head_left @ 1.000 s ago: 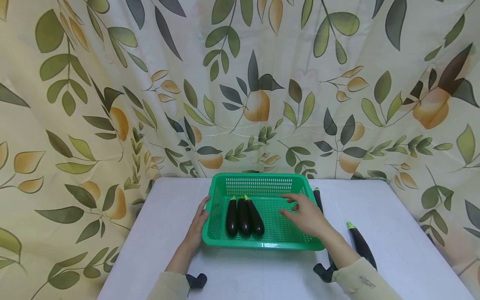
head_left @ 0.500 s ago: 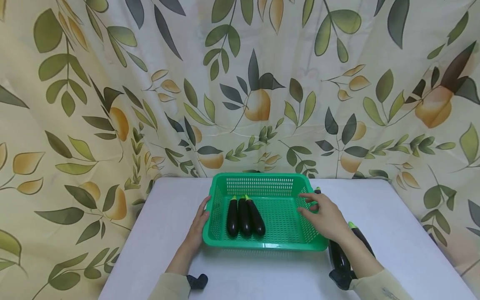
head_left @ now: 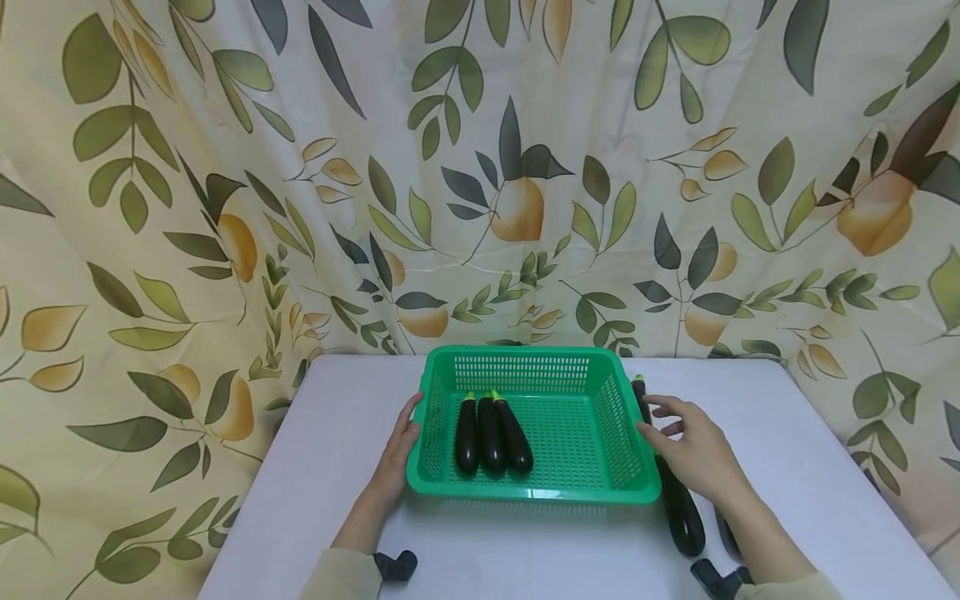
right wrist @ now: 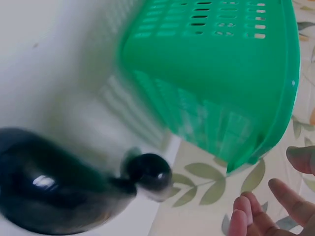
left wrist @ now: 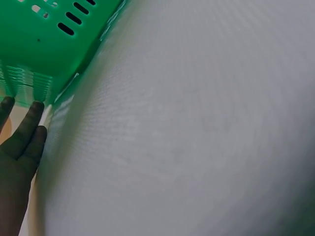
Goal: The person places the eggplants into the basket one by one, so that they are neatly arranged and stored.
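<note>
One eggplant (head_left: 678, 508) half-hidden under right hand (head_left: 693, 450)

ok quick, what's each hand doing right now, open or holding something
Left hand: open, straight fingers resting against the left side of the green basket.
Right hand: open, fingers spread, holding nothing, over the eggplant lying beside the basket.

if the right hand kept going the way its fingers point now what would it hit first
Probably the eggplant lying on the table just outside the green basket. The right hand hovers open above it, fingers pointing up-left toward its stem end; depth is unclear, so it might meet the basket's right wall instead.
</note>
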`<action>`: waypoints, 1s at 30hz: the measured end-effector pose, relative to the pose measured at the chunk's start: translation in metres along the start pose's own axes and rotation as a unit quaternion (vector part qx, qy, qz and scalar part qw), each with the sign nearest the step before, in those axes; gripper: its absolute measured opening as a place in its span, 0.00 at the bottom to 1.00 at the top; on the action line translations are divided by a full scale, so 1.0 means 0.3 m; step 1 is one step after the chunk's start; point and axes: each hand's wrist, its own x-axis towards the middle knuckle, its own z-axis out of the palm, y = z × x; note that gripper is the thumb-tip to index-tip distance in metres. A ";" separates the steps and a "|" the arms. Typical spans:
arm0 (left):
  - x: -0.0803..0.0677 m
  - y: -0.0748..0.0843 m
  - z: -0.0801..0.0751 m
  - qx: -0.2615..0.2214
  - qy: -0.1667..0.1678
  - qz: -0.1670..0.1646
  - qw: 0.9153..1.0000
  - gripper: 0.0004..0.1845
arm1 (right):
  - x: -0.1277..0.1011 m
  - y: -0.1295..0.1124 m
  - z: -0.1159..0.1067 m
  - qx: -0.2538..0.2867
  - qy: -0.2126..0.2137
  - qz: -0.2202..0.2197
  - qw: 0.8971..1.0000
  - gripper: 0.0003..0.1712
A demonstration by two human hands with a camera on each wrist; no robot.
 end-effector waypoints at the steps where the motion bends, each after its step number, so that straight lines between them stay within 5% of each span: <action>1: 0.000 -0.001 0.000 0.000 -0.001 0.000 1.000 0.25 | -0.004 0.009 -0.003 -0.003 -0.002 0.006 1.000 0.33; 30: 0.001 -0.002 0.002 0.003 0.005 -0.002 1.000 0.25 | -0.075 0.141 0.020 -0.094 -0.073 0.073 0.990 0.43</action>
